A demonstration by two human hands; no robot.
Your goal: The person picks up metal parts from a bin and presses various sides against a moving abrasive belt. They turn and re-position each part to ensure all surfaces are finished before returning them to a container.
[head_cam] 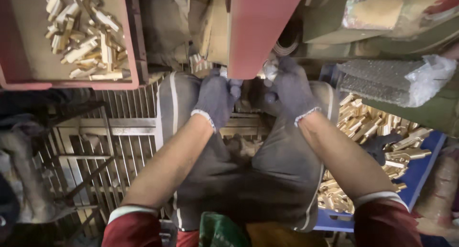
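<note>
Both my hands wear grey knit gloves and reach under a red machine guard [258,27] at top centre. My left hand [216,98] has its fingers curled at the guard's lower left edge, near a small brass part [201,65]. My right hand [290,89] is closed beside the guard's lower right edge, pinching a small pale metal piece [270,71]. What the left fingers grip is hidden behind the guard. My knees in dark grey trousers [267,180] sit below the hands.
A red tray [134,46] at top left holds several brass pieces [86,36]. A blue crate [420,170] on the right is full of brass pieces [377,132]. A metal grating [110,146] lies on the left. A grey mesh block in plastic [382,79] sits at right.
</note>
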